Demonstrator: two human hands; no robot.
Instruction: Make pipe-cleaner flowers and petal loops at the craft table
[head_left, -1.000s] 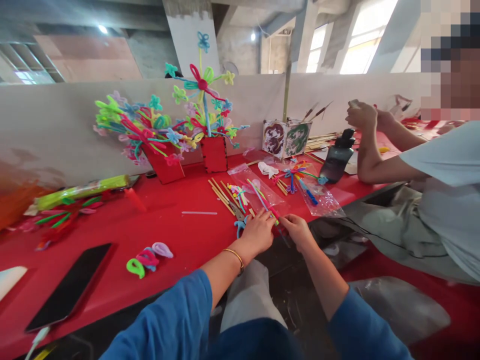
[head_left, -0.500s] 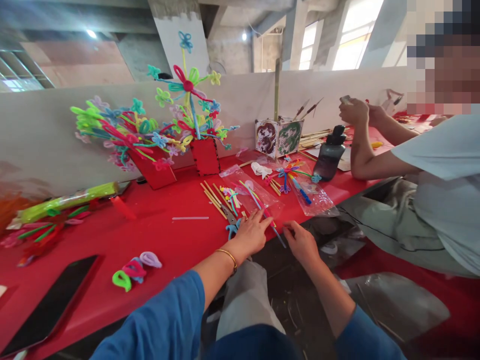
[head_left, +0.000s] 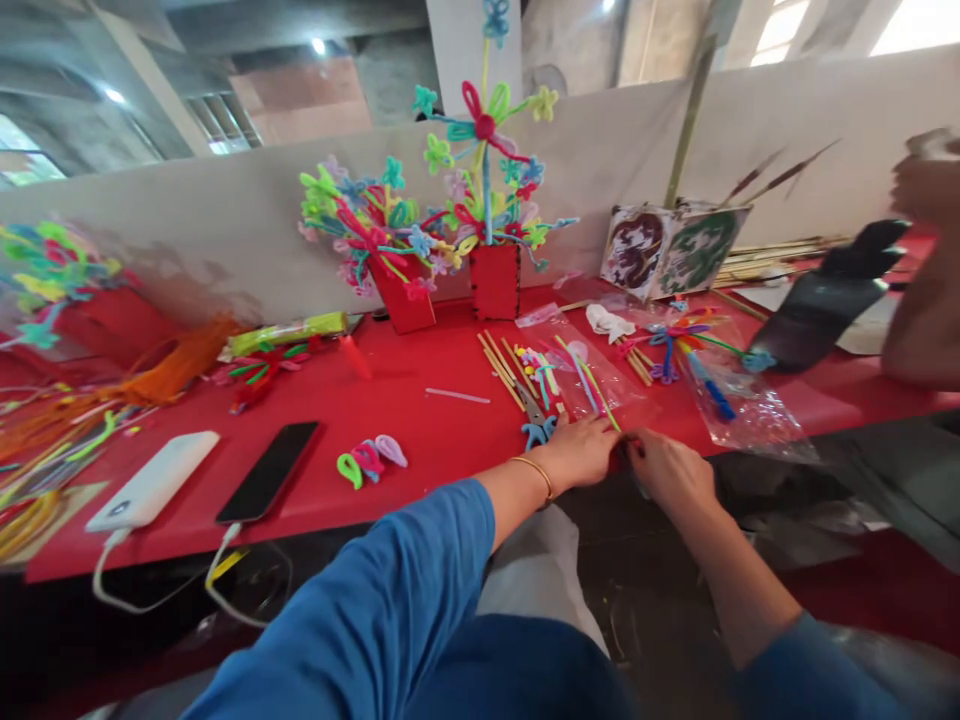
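At the table's front edge, my left hand (head_left: 589, 450) lies palm down, its fingers stretched over the near ends of several fuzzy pipe cleaners. A yellow-green pipe cleaner (head_left: 600, 395) and a blue pipe cleaner (head_left: 585, 377) run back from there over a clear plastic bag. My right hand (head_left: 673, 468) is beside the left fingertips, fingers curled into a pinch; what is between them is hidden. Left of my left hand are blue-handled scissors (head_left: 535, 420) and thin wooden sticks (head_left: 499, 370). A small bundle of beaded pastel pieces (head_left: 541, 370) lies by the scissors.
Red boxes (head_left: 495, 285) of pipe-cleaner flowers stand at the back. Looped pipe cleaners (head_left: 369, 460), a phone (head_left: 268, 472) and a white power bank (head_left: 154, 480) lie left. A dark bottle (head_left: 829, 295) and a co-worker's arm (head_left: 926, 260) are at right.
The view has turned left, bringing the power bank and charging cables into sight. My right hand has come in against my left fingertips. The blue end that hung past the edge is no longer visible.
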